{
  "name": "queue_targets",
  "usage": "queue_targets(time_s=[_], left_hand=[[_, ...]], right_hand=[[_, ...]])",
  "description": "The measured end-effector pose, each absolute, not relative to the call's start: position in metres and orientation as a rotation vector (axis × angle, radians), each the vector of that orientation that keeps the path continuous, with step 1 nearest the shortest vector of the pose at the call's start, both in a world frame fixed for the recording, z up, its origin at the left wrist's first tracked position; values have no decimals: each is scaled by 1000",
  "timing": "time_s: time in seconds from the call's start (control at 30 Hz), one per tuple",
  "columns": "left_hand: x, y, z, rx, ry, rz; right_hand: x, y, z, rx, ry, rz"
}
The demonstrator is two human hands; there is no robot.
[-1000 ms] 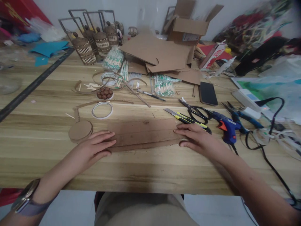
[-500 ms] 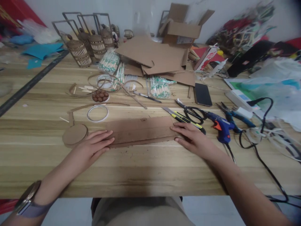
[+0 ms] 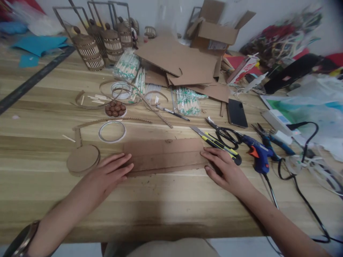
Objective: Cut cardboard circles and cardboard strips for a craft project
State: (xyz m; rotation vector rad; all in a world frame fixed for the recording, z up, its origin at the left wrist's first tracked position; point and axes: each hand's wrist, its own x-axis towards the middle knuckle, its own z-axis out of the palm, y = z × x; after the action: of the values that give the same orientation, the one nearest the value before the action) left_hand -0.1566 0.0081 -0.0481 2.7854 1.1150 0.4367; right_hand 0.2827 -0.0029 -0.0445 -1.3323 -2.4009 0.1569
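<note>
A long rectangular piece of cardboard (image 3: 166,155) with lengthwise creases lies flat on the wooden table. My left hand (image 3: 109,173) rests at its left end, fingers stretched out over the edge. At the right end my right hand (image 3: 222,167) touches the cardboard with its fingertips, the fingers apart. Left of my left hand lies a round cardboard disc (image 3: 82,159) with a narrow strip (image 3: 112,121) beyond it. A yellow-black utility knife (image 3: 217,143) sits just past my right hand.
Scissors (image 3: 226,135), a blue glue gun (image 3: 258,153) with its cord, pliers (image 3: 273,142) and a phone (image 3: 237,113) lie to the right. A tape ring (image 3: 112,141) and a dish of brown beads (image 3: 115,108) stand left. Cardboard sheets (image 3: 182,62) and bamboo lanterns (image 3: 89,51) are behind.
The view has shifted slightly, so the tabletop items appear a little lower or to the right. Both hands stay at the ends of the cardboard, which still lies flat.
</note>
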Motion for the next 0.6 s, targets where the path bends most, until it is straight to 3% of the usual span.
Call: queue_targets(time_s=[0.6], left_hand=[[-151,-11,-62,2967,1166,278]], right_hand=[[280,-2,-35,-1393,-2490,66]])
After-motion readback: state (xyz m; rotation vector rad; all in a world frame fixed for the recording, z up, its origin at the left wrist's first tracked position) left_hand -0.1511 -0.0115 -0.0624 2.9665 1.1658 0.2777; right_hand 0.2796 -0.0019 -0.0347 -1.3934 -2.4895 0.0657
